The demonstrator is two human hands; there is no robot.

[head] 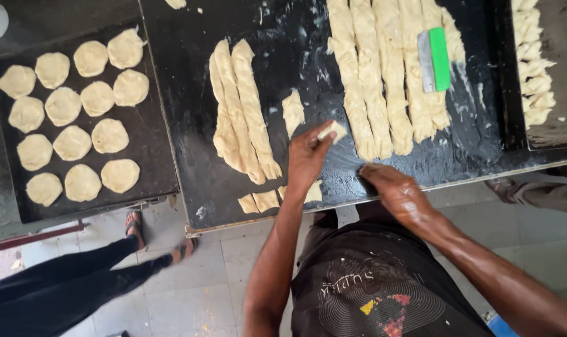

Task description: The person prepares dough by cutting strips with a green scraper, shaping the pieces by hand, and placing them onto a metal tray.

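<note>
**Soft dough, pinched at the bench**

Here, from the head camera, the left hand [307, 156] pinches a small dough piece [332, 131] between thumb and fingertips, just above the dark oiled worktop [296, 56]. The right hand [392, 187] presses flat on the worktop, fingers closed together, holding nothing. The piece looks light, soft and greasy; it would likely deform if squeezed, so a gentle grip at its edges suits. Long dough ropes [383, 75] lie beyond, with flattened rounds [71, 112] on a tray to the left.

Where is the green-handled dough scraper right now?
In the head view, the scraper lies at upper right on the dark worktop, resting on the long dough strips, beyond the right hand.
</note>
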